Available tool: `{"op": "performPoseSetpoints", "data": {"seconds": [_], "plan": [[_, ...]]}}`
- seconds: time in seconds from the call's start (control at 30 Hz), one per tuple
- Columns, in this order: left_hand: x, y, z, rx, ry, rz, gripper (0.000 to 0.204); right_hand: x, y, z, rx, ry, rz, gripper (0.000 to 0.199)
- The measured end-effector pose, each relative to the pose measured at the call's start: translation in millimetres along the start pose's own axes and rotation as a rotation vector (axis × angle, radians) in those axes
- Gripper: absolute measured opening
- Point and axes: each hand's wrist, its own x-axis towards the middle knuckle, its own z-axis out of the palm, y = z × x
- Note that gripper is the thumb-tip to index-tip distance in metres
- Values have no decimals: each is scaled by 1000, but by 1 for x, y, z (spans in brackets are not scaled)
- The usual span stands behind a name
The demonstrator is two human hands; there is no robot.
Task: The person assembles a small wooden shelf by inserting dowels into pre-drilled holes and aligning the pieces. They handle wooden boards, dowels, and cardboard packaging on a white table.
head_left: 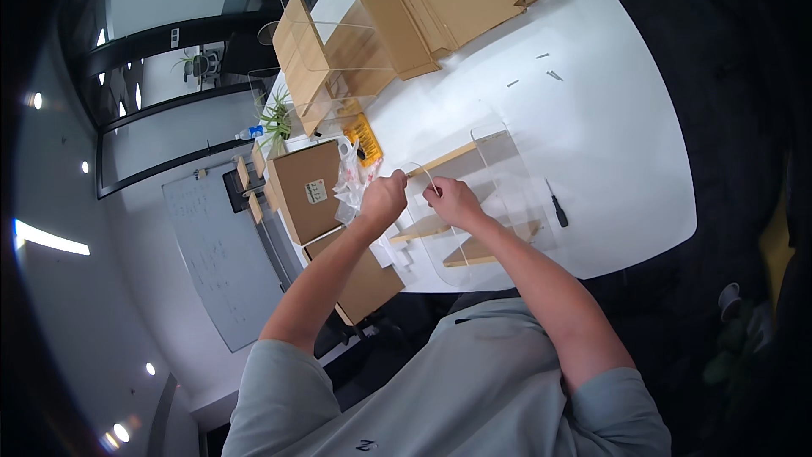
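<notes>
A partly built shelf of clear acrylic side panels (505, 195) and light wooden boards (448, 160) lies in front of me on the white table. At its near left, the rounded corner of a clear panel shows between my two hands. My left hand (385, 200) is closed in a fist beside that corner, close to the end of a board. My right hand (454, 204) is pinched just to the right, at the panel's edge. The fingers hide whatever each hand holds. A black-handled screwdriver (558, 211) lies to the right of the shelf.
Several screws (553, 75) lie on the white table (617, 144). Beyond are an opened cardboard box (457, 0) and another wood-and-acrylic shelf (303, 51). To the left sit a brown carton (306, 192), plastic bags (349, 178), a yellow packet (362, 137) and a plant (277, 118).
</notes>
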Motion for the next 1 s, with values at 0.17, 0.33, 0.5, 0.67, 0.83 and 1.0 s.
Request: {"op": "performPoseSetpoints", "data": {"seconds": [0.17,0.33,0.5,0.67,0.83,1.0], "plan": [[9,-32,-18,394,148,648,4,-2,-1,0,13,8,-18,30],[7,-23,-31,506,151,709,5,0,-3,-2,-27,-6,5,30],[-7,-4,-25,-150,145,30,28,-1,-1,0,-6,5,-5,30],[6,-6,-14,-453,-21,-225,33,-1,-2,0,-30,-6,4,30],[11,1,-11,-541,-104,-358,34,-2,-3,-2,-25,-14,8,31],[14,9,-20,-584,-198,-463,31,-1,0,0,-24,-9,4,32]]}}
